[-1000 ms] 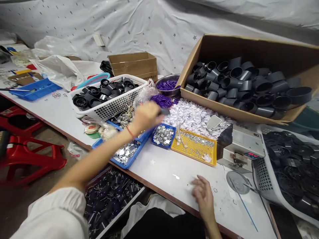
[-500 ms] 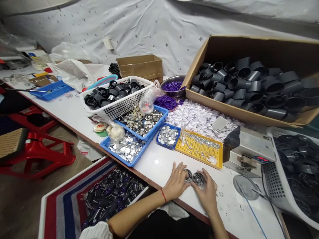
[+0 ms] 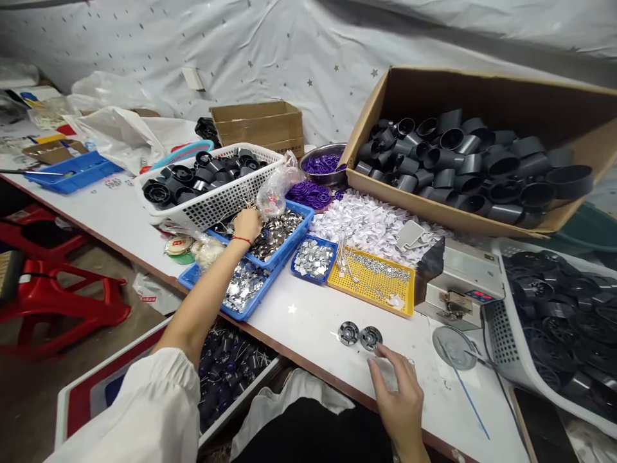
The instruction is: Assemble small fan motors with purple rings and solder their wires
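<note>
My left hand (image 3: 247,225) reaches into the upper blue tray (image 3: 287,252), among shiny metal discs (image 3: 276,233) and thin pale wires. Its fingers curl downward; their tips and anything pinched in them are hidden. Two round dark grey plastic parts with slotted faces, a left one (image 3: 348,333) and a right one (image 3: 371,337), lie side by side on the white table. Close in front of them is my right hand (image 3: 399,392), thumb and index finger apart, holding nothing. Its index fingertip is at the edge of the right part.
A white basket (image 3: 212,204) of black parts stands behind the blue trays. Near the middle are a small blue tray (image 3: 308,278) and a yellow tray (image 3: 369,292) of small metal pieces. A metal machine (image 3: 465,283), grey basket (image 3: 499,341) and large carton (image 3: 453,215) occupy the right.
My left hand has left the two round parts and moved far to the left into the upper blue tray. My right hand has let go and drawn back slightly toward me.
</note>
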Tool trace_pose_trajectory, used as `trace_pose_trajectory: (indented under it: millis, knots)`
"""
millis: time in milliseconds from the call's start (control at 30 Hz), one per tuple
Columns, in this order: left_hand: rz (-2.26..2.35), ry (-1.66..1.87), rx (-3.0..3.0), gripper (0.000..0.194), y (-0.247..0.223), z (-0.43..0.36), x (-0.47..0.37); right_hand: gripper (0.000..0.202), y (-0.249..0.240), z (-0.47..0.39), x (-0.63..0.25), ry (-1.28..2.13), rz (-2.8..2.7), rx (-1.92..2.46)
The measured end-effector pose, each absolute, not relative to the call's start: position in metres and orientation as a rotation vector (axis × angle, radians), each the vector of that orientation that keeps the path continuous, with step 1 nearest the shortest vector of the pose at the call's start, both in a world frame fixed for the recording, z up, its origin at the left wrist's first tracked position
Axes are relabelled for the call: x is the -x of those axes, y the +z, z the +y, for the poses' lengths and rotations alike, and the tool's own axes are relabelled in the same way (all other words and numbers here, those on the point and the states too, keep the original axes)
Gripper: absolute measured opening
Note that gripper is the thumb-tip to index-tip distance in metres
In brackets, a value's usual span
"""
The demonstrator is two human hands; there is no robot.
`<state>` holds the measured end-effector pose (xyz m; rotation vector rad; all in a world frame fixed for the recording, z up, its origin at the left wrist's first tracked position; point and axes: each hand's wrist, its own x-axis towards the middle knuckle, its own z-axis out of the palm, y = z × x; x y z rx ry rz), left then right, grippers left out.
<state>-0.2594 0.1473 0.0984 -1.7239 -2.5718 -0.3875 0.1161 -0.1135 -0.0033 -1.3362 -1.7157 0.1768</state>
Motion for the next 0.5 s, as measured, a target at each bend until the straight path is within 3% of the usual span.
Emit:
trace_pose_trajectory:
  millis: [133, 267, 400, 500]
  knots:
    - [-2.48, -0.506, 1.644, 0.029, 0.109, 0.134, 0.271, 0.01, -0.003, -0.119, -0.117, 0.239, -1.711, 1.332]
    - [-2.296, -0.994, 1.649, 0.025, 0.125, 0.113, 0.278, 0.009, 0.004, -0.119, -0.112, 0.403, -1.707, 1.292]
    - [-2.275, -1.541, 1.732, 0.024, 0.123, 0.096, 0.264, 0.018, 0.02, -0.094, -0.089, 0.743, -1.745, 1.219]
    - [-2.491, -1.482, 1.684, 0.024, 0.111, 0.086, 0.255, 0.029, 0.034, -0.056, -0.062, 1.0, -1.812, 1.153]
